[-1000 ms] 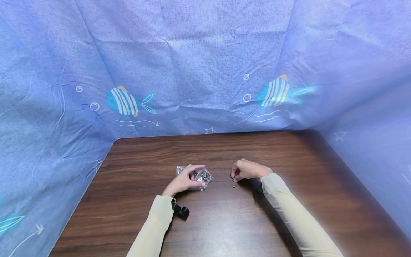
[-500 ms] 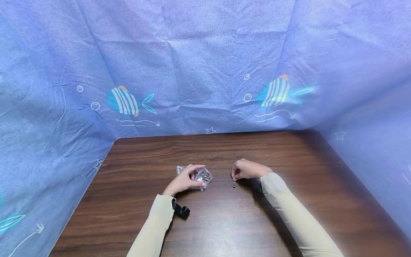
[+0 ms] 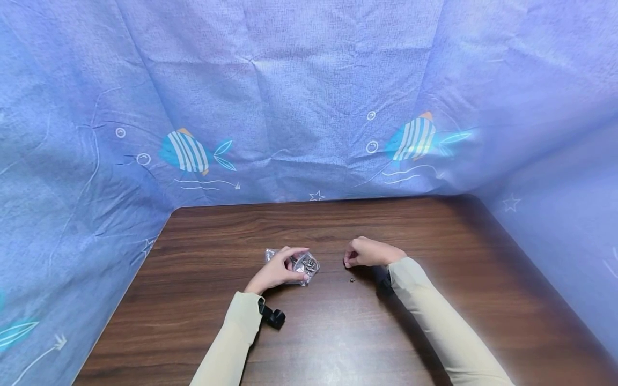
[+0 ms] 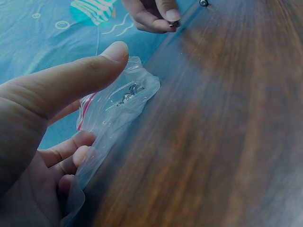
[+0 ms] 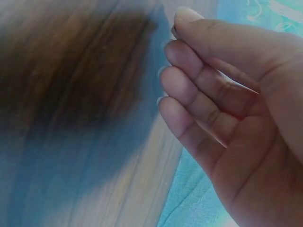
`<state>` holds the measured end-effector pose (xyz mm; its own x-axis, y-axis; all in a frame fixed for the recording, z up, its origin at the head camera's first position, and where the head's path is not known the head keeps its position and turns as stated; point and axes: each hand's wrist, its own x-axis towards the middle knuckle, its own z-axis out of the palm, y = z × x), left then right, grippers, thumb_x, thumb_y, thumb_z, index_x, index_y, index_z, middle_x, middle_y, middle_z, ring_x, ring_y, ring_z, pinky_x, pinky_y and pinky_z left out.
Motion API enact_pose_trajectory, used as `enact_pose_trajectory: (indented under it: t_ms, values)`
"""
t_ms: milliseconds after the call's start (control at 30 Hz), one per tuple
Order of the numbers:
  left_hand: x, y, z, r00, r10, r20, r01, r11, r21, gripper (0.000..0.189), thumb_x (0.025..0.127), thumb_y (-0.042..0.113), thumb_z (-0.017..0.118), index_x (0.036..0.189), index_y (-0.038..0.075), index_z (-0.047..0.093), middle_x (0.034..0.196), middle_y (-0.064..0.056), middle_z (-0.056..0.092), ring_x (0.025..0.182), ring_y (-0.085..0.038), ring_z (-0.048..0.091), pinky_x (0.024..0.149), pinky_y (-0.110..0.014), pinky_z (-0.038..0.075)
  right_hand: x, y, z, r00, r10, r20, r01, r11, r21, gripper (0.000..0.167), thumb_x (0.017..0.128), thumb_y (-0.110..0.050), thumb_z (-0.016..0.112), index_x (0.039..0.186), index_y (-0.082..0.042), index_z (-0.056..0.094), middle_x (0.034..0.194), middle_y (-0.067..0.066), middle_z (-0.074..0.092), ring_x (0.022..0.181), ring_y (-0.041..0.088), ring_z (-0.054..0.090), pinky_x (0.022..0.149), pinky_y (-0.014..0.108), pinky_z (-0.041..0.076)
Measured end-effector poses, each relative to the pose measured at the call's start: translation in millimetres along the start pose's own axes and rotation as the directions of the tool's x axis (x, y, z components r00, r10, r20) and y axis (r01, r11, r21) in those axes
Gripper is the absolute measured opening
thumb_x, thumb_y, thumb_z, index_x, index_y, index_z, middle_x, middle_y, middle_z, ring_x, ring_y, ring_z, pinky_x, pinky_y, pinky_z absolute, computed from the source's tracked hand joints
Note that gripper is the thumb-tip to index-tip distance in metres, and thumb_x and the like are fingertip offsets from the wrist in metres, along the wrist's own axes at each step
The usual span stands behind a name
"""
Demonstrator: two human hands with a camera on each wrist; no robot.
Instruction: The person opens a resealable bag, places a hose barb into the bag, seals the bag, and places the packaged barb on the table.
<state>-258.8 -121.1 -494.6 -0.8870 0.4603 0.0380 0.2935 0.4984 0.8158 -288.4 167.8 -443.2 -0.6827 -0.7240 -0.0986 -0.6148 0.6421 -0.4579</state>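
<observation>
I see the left hand [image 3: 273, 272] holding a clear, crumpled plastic bag [image 3: 299, 271] of small silvery metal pieces [image 3: 310, 265] on a dark brown wood-grain counter [image 3: 241, 225]. Well apart from the bag, I have the right hand [image 3: 370, 252] low over the counter, fingertips together; what they pinch is too small to tell. One tiny dark metal part [image 3: 352, 280] lies just beside it, on the near side. Blue fish-printed fabric [image 3: 309, 96] hangs behind.
</observation>
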Motion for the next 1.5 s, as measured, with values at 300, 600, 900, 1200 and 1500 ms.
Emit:
enact_pose_trajectory:
  t_ms: [300,600,900,1200,1500]
  values:
    - [0.0,-0.2,-0.1,1.000,0.008,-0.003,-0.008,1.000,0.004,0.068,0.075,0.026,0.083,0.136,0.017,0.055,0.110,-0.006,0.052,0.071,-0.009,0.047,0.066,-0.021,0.042,7.7,-14.7,-5.3,1.000,0.000,-0.026,0.000,1.000,0.023,0.008,0.088,-0.011,0.067,0.082,-0.010,0.072,0.078,-0.005,0.069,0.068,0.000,0.053,0.068,0.018,0.047]
    - [-0.1,-0.2,-0.6,1.000,0.010,-0.008,-0.010,1.000,0.001,0.068,0.075,0.029,0.083,0.136,0.017,0.055,0.108,-0.007,0.053,0.072,-0.010,0.048,0.065,-0.021,0.042,21.6,-23.9,-3.5,0.999,-0.018,-0.046,0.018,1.000,-0.020,0.007,0.088,-0.016,0.068,0.083,-0.014,0.072,0.078,-0.007,0.066,0.067,0.000,0.053,0.066,0.018,0.047]
    - [0.1,-0.3,-0.4,1.000,0.011,-0.013,-0.011,1.000,0.004,0.068,0.074,0.029,0.084,0.135,0.018,0.056,0.107,-0.007,0.053,0.072,-0.010,0.048,0.064,-0.021,0.043,32.8,-33.6,0.6,0.995,-0.057,-0.077,0.055,0.998,-0.030,0.006,0.088,-0.016,0.068,0.084,-0.012,0.072,0.079,-0.005,0.066,0.069,0.001,0.054,0.068,0.018,0.048]
    - [-0.1,-0.2,-0.2,1.000,0.003,-0.009,-0.003,1.000,0.002,0.068,0.074,0.029,0.083,0.135,0.019,0.056,0.105,-0.006,0.053,0.072,-0.010,0.048,0.063,-0.021,0.043,42.0,-43.4,5.8,0.986,-0.131,-0.104,0.130,0.991,-0.022,0.005,0.086,-0.012,0.070,0.087,-0.007,0.072,0.082,-0.001,0.066,0.074,0.005,0.058,0.072,0.019,0.049]
    - [-0.1,0.6,-0.3,1.000,0.005,-0.009,-0.005,1.000,0.007,0.067,0.075,0.028,0.083,0.135,0.019,0.056,0.102,-0.005,0.052,0.070,-0.008,0.048,0.063,-0.021,0.043,48.8,-47.9,12.4,0.969,-0.219,-0.114,0.216,0.976,-0.040,0.004,0.086,-0.008,0.069,0.086,-0.006,0.072,0.084,0.001,0.068,0.076,0.007,0.060,0.074,0.020,0.050]
